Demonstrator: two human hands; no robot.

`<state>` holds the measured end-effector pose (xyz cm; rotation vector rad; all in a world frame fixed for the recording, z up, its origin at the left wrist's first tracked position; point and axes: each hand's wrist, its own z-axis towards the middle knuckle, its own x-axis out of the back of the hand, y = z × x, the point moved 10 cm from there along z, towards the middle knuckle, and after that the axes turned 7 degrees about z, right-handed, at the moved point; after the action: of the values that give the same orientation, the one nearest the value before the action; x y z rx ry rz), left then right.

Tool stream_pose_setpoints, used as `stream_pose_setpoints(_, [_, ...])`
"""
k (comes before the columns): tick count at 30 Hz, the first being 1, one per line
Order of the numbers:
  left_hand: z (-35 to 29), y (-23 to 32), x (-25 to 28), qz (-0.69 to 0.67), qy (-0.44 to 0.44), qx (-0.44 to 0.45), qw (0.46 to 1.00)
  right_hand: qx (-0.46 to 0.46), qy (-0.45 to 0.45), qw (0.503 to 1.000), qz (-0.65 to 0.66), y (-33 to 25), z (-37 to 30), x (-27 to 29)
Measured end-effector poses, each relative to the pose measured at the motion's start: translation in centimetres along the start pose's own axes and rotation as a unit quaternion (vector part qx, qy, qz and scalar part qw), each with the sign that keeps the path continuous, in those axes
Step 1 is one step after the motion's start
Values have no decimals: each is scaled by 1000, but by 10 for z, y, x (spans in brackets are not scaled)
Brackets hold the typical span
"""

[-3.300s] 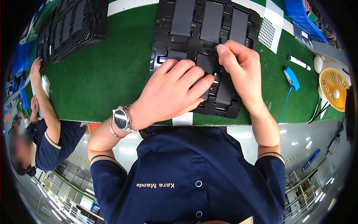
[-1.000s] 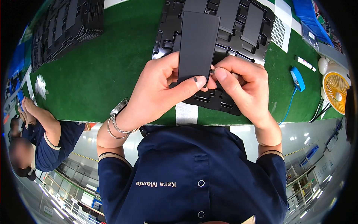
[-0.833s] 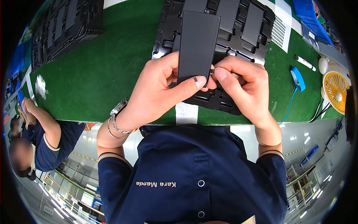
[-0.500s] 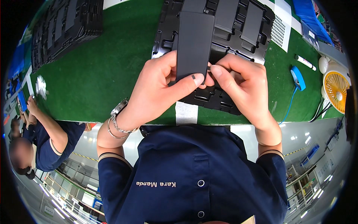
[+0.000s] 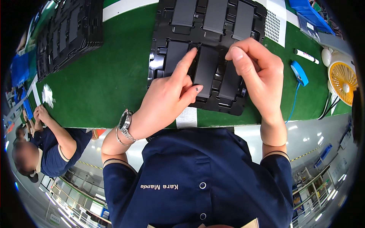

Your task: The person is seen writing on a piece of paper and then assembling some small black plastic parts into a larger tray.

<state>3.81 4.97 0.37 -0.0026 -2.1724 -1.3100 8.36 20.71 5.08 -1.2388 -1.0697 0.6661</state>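
A black moulded tray (image 5: 159, 45) lies before me, with several flat dark-grey rectangular pieces in its compartments. My left hand (image 5: 169, 95) reaches over the front left piece (image 5: 176, 51). Its index finger stretches out to the gap beside the front middle piece (image 5: 207, 70), and its thumb is near that piece's lower left edge. A tiny dark patch sits on this thumb. Above the front right piece (image 5: 229, 84) hovers my right hand (image 5: 260, 74), thumb pressed toward a bent index finger; whatever might be between them is too small to make out.
Stacked black trays (image 5: 72, 41) stand at the far left on the green table (image 5: 121, 76). To the right are a white marker (image 5: 306, 56), a blue band (image 5: 299, 73) with a cord, and a yellow fan (image 5: 343, 83). Another person (image 5: 57, 148) works at left.
The dark-grey piece that both hands held up now lies in the tray's front middle compartment. My left hand has let it go and extended its index finger; my right hand has moved up and right.
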Motion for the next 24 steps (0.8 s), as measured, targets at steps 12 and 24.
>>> stream_pose_setpoints(12, [-6,30,47,21,109,-52,993,98,-157,982,-32,-24,-23,-51])
stream_pose_setpoints(24, [-7,51,49,95,147,-142,974,179,-120,973,-87,-34,-25,-49])
